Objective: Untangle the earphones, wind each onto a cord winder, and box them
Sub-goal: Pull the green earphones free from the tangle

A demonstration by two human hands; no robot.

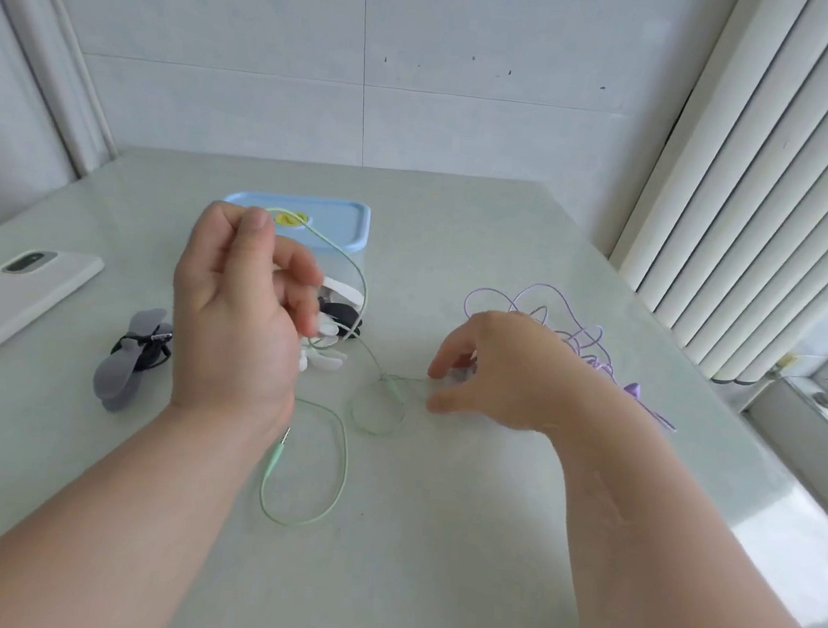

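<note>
Pale surface (432,541) here, smooth and stone-like, with a soft sheen and a bright glare at lower right. The green cord (339,462) looks like smooth, matt, rubbery plastic, and its plug tip (286,434) glints as bare metal. The purple cord (493,295) at right has the same fine plastic skin. At centre the box (356,268) is clear, faintly frosted plastic under a glossy blue plastic lid (330,216). The grey winder (119,373) at left is matt, soft, rubber-like. The phone case (13,298) at the left edge is matt white. Wall tiles (220,96) behind are smooth and glazed.
</note>
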